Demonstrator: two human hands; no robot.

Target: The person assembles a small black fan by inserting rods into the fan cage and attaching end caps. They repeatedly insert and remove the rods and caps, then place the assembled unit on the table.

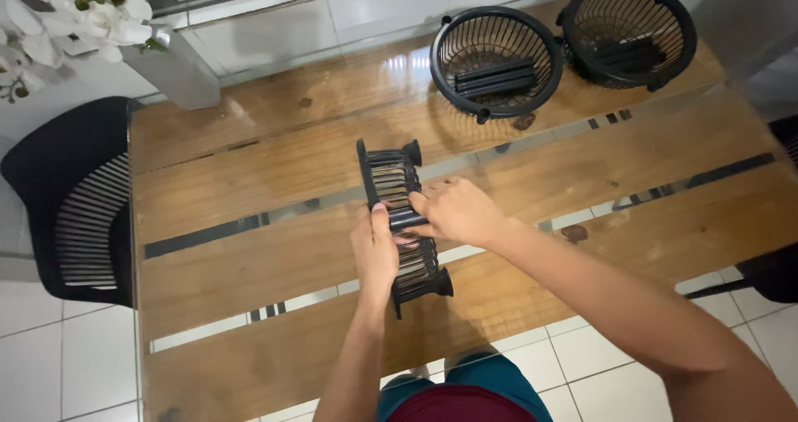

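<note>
A black wire basket (391,177) stands on its side in the middle of the wooden table (249,256), seen edge-on with its feet pointing right. My left hand (374,251) grips its near rim from the left, thumb up against the wires. My right hand (455,210) comes in from the right and closes around a short black tube-like piece (405,219) held against the basket's side. The inside of the basket is hidden by my hands.
Two more round black wire baskets (496,60) (628,29) sit upright at the far side of the table, each with black rods inside. A black chair (75,197) stands at the left, a white vase (170,69) with white flowers at the far left corner. White tiled floor lies below.
</note>
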